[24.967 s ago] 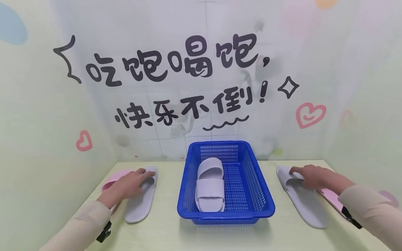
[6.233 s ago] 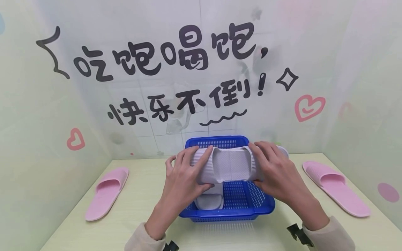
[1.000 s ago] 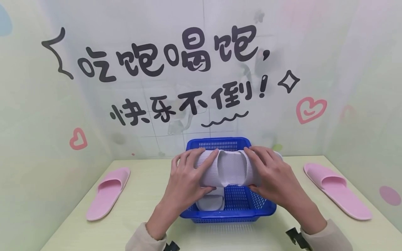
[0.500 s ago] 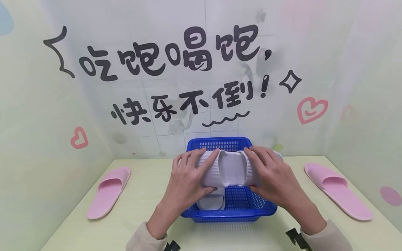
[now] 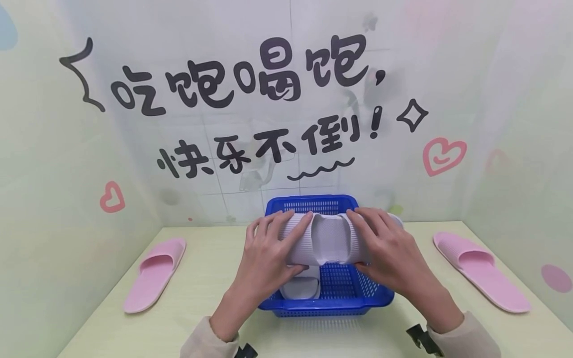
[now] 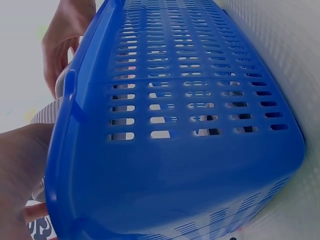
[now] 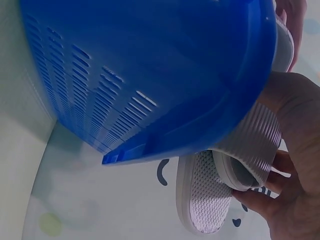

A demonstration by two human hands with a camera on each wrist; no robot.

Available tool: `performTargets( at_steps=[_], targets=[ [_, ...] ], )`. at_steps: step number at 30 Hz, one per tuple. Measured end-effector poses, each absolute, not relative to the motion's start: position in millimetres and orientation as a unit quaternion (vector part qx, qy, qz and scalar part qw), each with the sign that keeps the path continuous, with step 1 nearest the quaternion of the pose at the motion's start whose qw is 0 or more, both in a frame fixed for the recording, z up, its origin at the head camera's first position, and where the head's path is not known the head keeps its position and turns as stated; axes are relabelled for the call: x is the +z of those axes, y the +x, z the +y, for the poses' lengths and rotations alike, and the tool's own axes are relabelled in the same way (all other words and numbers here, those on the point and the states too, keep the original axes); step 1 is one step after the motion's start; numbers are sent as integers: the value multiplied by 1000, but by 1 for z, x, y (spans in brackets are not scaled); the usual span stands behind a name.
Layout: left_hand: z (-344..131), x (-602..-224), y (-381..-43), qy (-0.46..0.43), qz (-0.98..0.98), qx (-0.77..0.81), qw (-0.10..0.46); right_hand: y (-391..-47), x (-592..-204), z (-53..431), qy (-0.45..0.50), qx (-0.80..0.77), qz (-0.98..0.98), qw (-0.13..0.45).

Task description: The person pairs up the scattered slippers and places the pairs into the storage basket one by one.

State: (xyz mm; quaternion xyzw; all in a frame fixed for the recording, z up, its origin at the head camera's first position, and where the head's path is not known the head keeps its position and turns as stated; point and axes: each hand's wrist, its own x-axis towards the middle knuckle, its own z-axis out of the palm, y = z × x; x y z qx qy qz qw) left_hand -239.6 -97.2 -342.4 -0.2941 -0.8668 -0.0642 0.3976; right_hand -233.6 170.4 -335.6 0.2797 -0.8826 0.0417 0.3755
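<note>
My left hand point(image 5: 264, 248) and right hand point(image 5: 394, 248) together grip a pair of pale lilac-grey slippers point(image 5: 331, 238), fitted into each other and held sideways over the blue basket point(image 5: 331, 303). In the head view the left fingers lie over the ribbed strap at the left end, with the thumb below. The right hand clasps the other end the same way. From the right wrist, one slipper's textured sole point(image 7: 207, 200) sticks out past the fingers. Another grey slipper pair point(image 5: 301, 288) lies in the basket's left half, partly hidden by the held ones.
A pink slipper point(image 5: 151, 281) lies on the table point(image 5: 197, 298) at the left, toe toward the back wall. Its match, another pink slipper point(image 5: 488, 278), lies at the right. Side walls and a printed back wall point(image 5: 286, 124) close in the table.
Long before, each hand touched a separate grey slipper on the table; now both slippers are joined in my hands. Since six seconds ago the gap between their straps has narrowed. The last second shows little movement.
</note>
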Motion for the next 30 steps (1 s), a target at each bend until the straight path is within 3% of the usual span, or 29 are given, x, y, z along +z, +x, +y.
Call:
performTargets(
  at_steps=[30],
  targets=[
    [-97,-341,-239,-288,-869,-60,398,-233,-337,168,277,46,-883,376]
  ],
)
